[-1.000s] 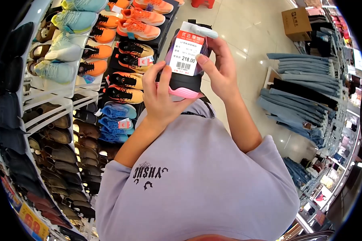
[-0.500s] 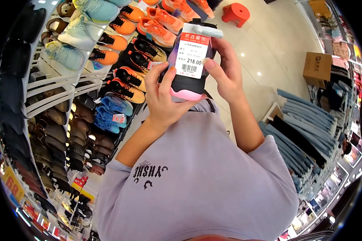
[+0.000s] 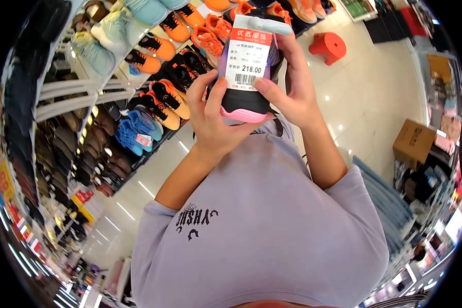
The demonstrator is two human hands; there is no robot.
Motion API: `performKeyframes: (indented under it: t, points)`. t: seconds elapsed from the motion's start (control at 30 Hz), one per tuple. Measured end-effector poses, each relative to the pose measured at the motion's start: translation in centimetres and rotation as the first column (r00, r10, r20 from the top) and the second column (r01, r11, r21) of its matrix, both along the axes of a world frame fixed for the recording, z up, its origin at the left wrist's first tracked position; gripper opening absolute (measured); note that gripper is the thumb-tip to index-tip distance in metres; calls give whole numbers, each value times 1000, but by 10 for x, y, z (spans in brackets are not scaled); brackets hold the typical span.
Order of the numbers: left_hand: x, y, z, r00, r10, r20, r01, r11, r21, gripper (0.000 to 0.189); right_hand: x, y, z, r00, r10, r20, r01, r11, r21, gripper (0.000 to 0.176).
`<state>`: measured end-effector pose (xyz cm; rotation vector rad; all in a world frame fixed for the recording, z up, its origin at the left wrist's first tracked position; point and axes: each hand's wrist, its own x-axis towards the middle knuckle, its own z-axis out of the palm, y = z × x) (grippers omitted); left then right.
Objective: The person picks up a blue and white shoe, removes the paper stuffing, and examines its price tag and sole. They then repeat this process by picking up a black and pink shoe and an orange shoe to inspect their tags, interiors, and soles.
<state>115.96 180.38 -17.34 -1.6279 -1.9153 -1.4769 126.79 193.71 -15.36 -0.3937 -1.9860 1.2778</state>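
Between my two hands is a black and purple sneaker (image 3: 245, 102) with a pink sole. A white and red price tag (image 3: 247, 54), printed 218.00, lies over its upper face and hides part of it. From the left, my left hand (image 3: 213, 118) grips the shoe, fingers bent against its side. My right hand (image 3: 295, 95) is closed around the opposite side, its thumb tip pressing on the tag's lower right edge. A pale plastic piece (image 3: 269, 25) crosses the top of the tag.
Shelves to the left carry orange sneakers (image 3: 159, 46), blue sneakers (image 3: 138, 128) and rows of dark shoes (image 3: 69, 143). A red stool (image 3: 327, 47) stands on the tiled floor ahead. Right of me are a cardboard box (image 3: 414, 143) and hanging jeans (image 3: 382, 190).
The view has swung, so the shelves, stool and box sit elsewhere in frame. My hands still hold the sneaker, and my right thumb sits lower on the tag.
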Motion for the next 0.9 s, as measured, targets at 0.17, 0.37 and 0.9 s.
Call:
performKeyframes:
  t: [0.17, 0.37, 0.9]
  points:
    - [16, 5, -7, 968, 246, 43, -248, 967, 60, 95, -22, 18, -2, 964, 253, -84, -263, 954, -142, 77]
    - [24, -3, -2, 877, 480, 20, -481, 875, 66, 93, -47, 23, 0, 885, 465, -1, -463, 883, -78, 77]
    - [58, -57, 16, 800, 592, 92, -598, 800, 53, 101, -43, -34, 17, 798, 602, -40, -601, 799, 34, 79]
